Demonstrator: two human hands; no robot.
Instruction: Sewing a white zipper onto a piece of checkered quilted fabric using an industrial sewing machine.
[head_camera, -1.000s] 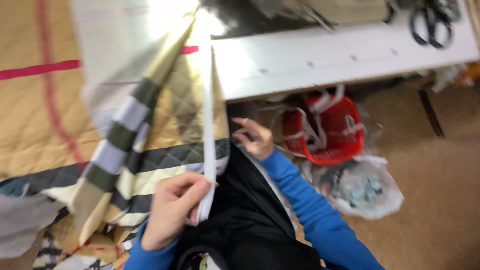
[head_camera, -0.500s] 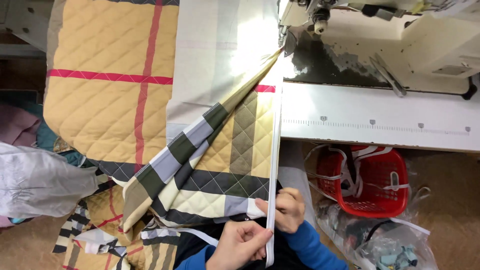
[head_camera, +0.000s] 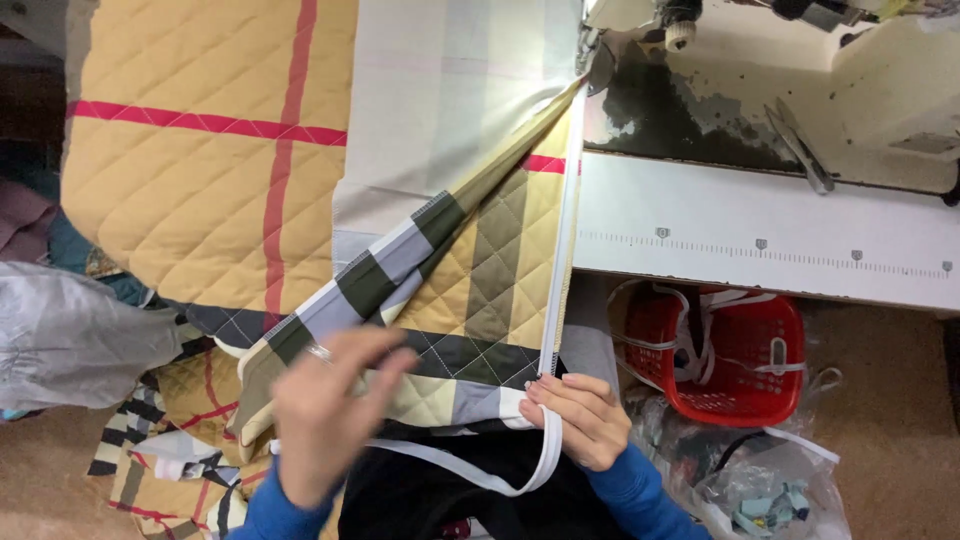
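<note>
I am watching my right hand (head_camera: 580, 420) pinching the white binding tape (head_camera: 558, 290), fingers curled closed around it at the lower edge of the quilted plaid fabric (head_camera: 470, 270). My left hand (head_camera: 325, 420), blurred, is lying on the fabric's striped fold with fingers loosely bent; I cannot tell whether it is gripping. The tape is running up toward the sewing machine (head_camera: 760, 90). A red basket (head_camera: 735, 355) is sitting below the white table (head_camera: 760, 240).

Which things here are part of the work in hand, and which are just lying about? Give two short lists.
In use: quilted checked fabric, white binding tape, left hand, right hand, sewing machine.

Lying about: red basket, bag of scraps, grey cloth.
</note>
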